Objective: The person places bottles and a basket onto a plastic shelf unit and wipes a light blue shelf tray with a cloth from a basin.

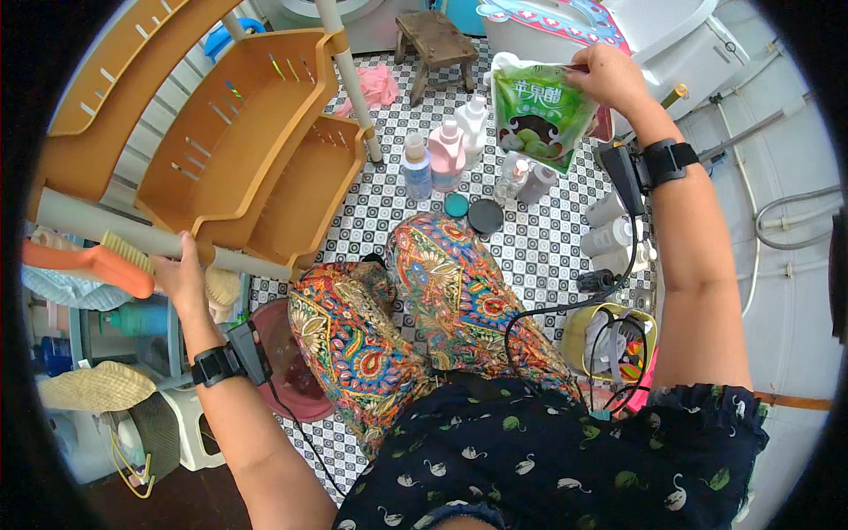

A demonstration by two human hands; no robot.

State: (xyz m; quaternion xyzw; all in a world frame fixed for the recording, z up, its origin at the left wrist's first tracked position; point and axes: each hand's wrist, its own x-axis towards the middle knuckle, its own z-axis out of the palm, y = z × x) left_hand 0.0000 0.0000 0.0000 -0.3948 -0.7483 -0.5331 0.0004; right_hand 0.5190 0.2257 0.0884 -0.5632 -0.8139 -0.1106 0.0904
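My right hand (609,79) is closed on the upper right corner of a green plastic pouch (541,119), which hangs upright above the floor. My left hand (180,276) is wrapped round the pale pole (252,262) of a brown plastic shelf rack (238,132); the rack is tilted, its tiers bare. Just left of that hand is an orange-backed scrub brush (79,262). Below the pouch stand a pink bottle (447,159), a white bottle (473,124), a clear blue-labelled bottle (416,170) and a clear pump bottle (511,180).
A teal lid (456,206) and a black lid (485,216) lie before my knees. Further off are a wooden stool (435,42) and a pink cloth (375,88). White bottles (608,237) and a yellow basket (649,340) stand right, a pink basin (287,353) left.
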